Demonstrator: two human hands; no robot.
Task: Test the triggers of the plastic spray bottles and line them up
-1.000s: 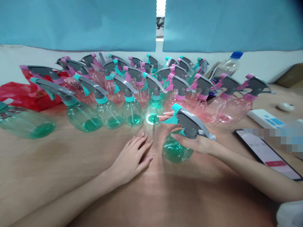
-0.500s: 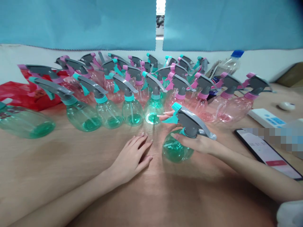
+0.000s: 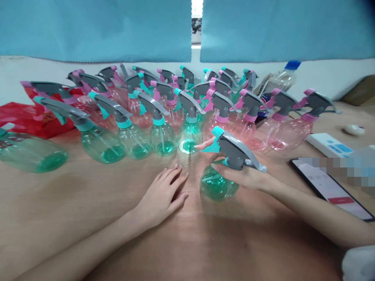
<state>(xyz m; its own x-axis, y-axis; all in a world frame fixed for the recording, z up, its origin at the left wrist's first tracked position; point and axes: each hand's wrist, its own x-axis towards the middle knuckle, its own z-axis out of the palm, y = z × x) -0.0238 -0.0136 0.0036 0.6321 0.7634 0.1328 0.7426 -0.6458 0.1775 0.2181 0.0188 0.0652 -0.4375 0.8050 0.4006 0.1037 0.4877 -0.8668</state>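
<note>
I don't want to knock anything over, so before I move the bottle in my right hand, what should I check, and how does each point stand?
1. Grip: ok. Your right hand is wrapped around the green spray bottle below its sprayer head.
2. Left hand free: ok. It rests on the table, holding nothing.
3. Room just beyond: not ok. A row of bottles stands close in front.
4. Held bottle's base off the table: cannot tell from this angle.
5. Sprayer head screwed tight: cannot tell; your hand partly covers the collar.
</note>
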